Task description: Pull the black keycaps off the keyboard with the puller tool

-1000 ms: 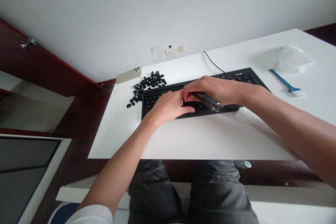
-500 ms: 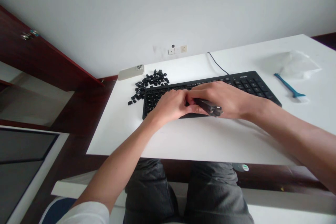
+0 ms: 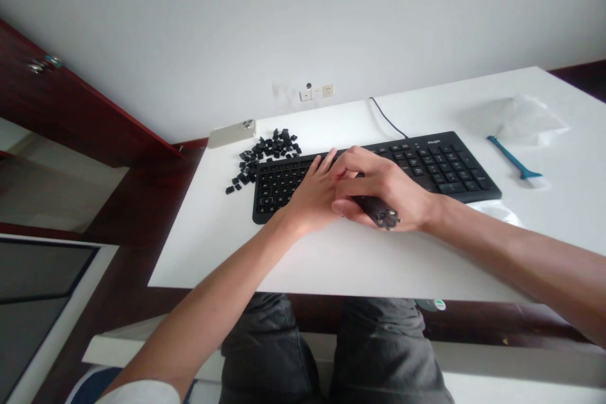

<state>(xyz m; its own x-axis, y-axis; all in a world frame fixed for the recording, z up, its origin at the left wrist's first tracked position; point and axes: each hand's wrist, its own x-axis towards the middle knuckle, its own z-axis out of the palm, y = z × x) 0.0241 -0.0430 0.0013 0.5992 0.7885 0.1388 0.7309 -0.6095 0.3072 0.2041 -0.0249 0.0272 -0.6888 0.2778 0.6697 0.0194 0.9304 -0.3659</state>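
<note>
Two bare hands over a black plastic keyboard (image 3: 440, 167) on a white table (image 3: 213, 252): right hand (image 3: 386, 188) clamped around a dark stubby cylindrical tool (image 3: 379, 211), left hand (image 3: 312, 192) open, fingers apart, flat on the keys. Loose black keycaps (image 3: 265, 154) heaped just past the keyboard's far left corner (a cream phone (image 3: 231, 134) beside them).

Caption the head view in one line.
Right hand grips a dark tool at a black keyboard's edge; left hand rests on its keys, loose keycaps alongside.
</note>
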